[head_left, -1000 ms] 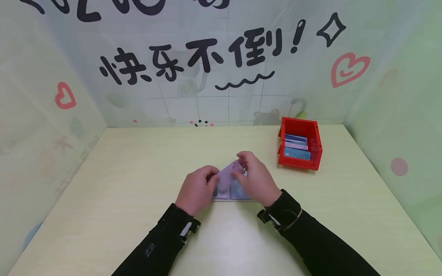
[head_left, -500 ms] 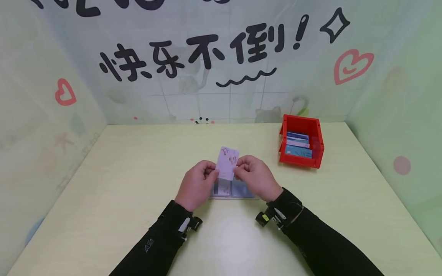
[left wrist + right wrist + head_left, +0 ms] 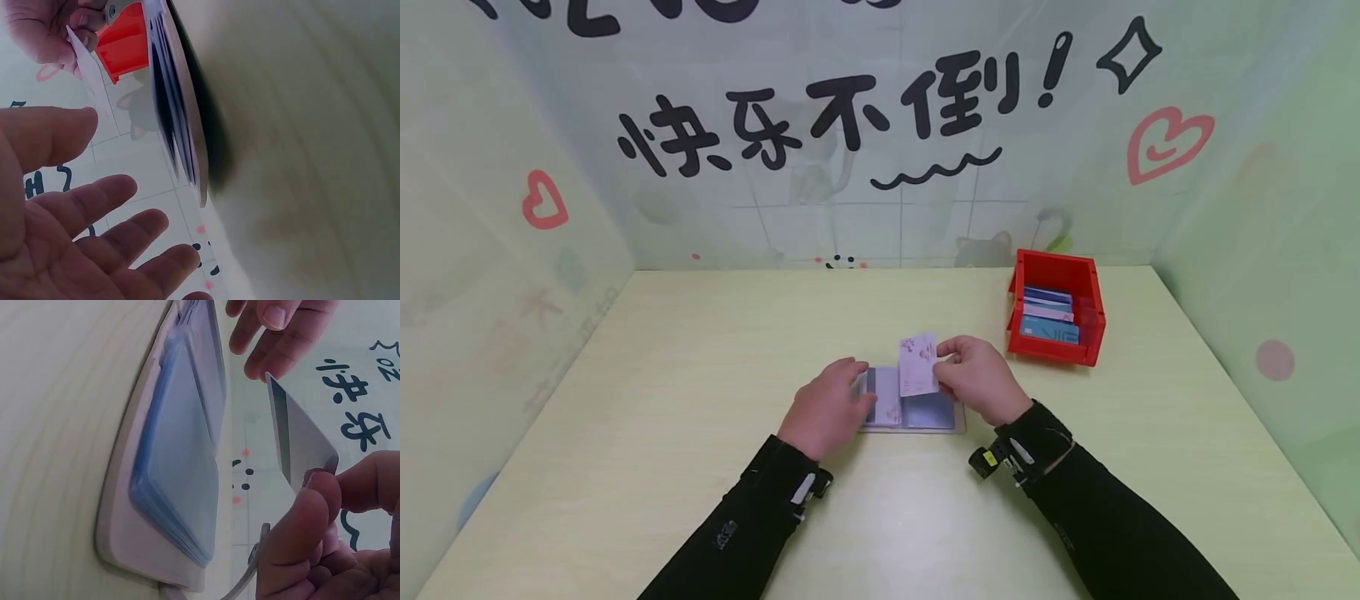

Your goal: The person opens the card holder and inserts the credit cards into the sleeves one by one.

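Left hand (image 3: 827, 408), fingers straight and relaxed, resting on card holder (image 3: 917, 412) lying flat mid-table. Right hand (image 3: 977, 383) pinching a pale flowered card (image 3: 917, 365) upright just above the holder. Red bin (image 3: 1060, 283) of cards sitting at two o'clock.

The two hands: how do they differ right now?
The right hand pinches a pale floral card and holds it tilted up off the table; the left hand holds nothing. The right hand's fingers curl round the card's edge, while the left hand's are relaxed and spread beside the open card holder. Both wear black sleeves.
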Action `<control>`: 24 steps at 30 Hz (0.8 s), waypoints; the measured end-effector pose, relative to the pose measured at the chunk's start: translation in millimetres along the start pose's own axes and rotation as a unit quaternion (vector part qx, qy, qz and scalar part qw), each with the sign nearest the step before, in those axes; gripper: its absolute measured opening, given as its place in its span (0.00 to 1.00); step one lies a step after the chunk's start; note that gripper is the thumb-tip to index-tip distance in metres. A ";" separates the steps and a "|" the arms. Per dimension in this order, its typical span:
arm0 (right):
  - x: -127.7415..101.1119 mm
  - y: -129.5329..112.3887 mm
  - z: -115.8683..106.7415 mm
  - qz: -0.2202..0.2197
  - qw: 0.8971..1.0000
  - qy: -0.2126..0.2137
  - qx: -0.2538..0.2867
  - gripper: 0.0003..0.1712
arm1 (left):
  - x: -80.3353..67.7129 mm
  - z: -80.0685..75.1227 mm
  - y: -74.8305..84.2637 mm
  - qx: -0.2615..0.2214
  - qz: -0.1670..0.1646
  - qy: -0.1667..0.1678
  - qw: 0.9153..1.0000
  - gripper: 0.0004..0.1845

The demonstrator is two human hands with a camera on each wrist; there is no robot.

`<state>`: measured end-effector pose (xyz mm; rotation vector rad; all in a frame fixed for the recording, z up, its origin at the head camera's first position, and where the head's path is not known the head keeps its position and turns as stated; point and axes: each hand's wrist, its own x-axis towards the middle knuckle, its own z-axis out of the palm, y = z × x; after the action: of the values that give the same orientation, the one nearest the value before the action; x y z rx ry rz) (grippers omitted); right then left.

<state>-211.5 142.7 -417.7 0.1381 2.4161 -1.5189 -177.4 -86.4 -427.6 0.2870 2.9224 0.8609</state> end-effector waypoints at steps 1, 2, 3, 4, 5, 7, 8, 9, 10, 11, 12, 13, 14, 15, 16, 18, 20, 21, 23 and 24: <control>0.6 0.6 -0.7 0.005 1.000 -0.002 -0.007 0.23 | -0.2 0.4 0.0 0.009 0.001 -0.003 1.000 0.28; 1.0 1.2 -1.3 0.007 1.000 -0.005 -0.014 0.23 | -0.6 0.5 0.2 0.016 0.001 -0.006 1.000 0.28; 1.2 1.6 -1.8 0.009 1.000 -0.008 -0.021 0.24 | -1.0 0.7 0.5 0.021 0.001 -0.010 1.000 0.28; 1.3 2.0 -2.2 0.011 1.000 -0.010 -0.028 0.25 | -1.3 0.8 0.6 0.023 0.000 -0.015 1.000 0.28; 1.1 2.0 -2.6 0.012 0.999 -0.013 -0.034 0.25 | -1.6 0.8 0.8 0.024 -0.002 -0.020 1.000 0.28; 0.9 2.0 -2.9 0.015 0.999 -0.019 -0.045 0.25 | -2.1 0.6 1.4 0.023 -0.006 -0.030 0.999 0.29; 0.8 1.8 -2.7 0.017 0.998 -0.023 -0.049 0.25 | -2.3 0.6 1.5 0.022 -0.007 -0.034 0.999 0.29; 0.8 1.5 -2.5 0.020 0.998 -0.026 -0.053 0.25 | -2.5 0.7 1.5 0.020 -0.008 -0.037 0.999 0.29; 0.9 1.3 -2.2 0.022 0.998 -0.029 -0.058 0.25 | -2.7 0.7 1.6 0.019 -0.009 -0.039 0.999 0.29; 0.9 1.2 -1.8 0.023 0.997 -0.031 -0.062 0.24 | -2.9 0.8 1.6 0.018 -0.009 -0.041 0.999 0.28; 1.0 1.1 -1.4 0.025 0.997 -0.033 -0.067 0.24 | -3.2 0.8 1.7 0.019 -0.008 -0.043 0.999 0.28; 1.0 1.0 -1.0 0.027 0.997 -0.034 -0.071 0.24 | -3.5 0.7 1.7 0.019 -0.007 -0.044 0.999 0.28; 0.7 0.8 -0.7 0.028 0.996 -0.034 -0.074 0.23 | -3.6 0.8 1.7 0.019 -0.007 -0.044 0.999 0.28; 0.4 0.6 -0.4 0.029 0.996 -0.034 -0.078 0.23 | -3.7 0.9 1.8 0.019 -0.007 -0.045 0.999 0.28; 0.3 0.9 -0.2 0.029 0.996 -0.035 -0.081 0.23 | -3.7 1.0 1.9 0.019 -0.008 -0.046 0.999 0.28; -0.4 0.8 0.3 0.028 0.995 -0.037 -0.088 0.23 | -3.7 1.4 2.0 0.021 -0.008 -0.047 0.999 0.28; -0.5 0.9 1.2 0.027 0.994 -0.039 -0.094 0.23 | -3.8 1.8 2.0 0.023 -0.009 -0.048 0.999 0.28; -0.5 1.0 1.4 0.026 0.994 -0.041 -0.099 0.23 | -3.9 2.1 2.0 0.025 -0.009 -0.049 0.998 0.28; -0.9 0.8 2.1 0.024 0.993 -0.040 -0.107 0.23 | -4.1 2.3 2.1 0.030 -0.010 -0.050 0.998 0.28; -1.0 0.9 2.6 0.024 0.993 -0.039 -0.109 0.23 | -4.2 2.4 2.2 0.032 -0.010 -0.050 0.998 0.28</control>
<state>-209.8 140.9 -419.3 0.0885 2.4773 -1.2070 -172.6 -84.2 -428.4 0.2943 2.8584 0.7294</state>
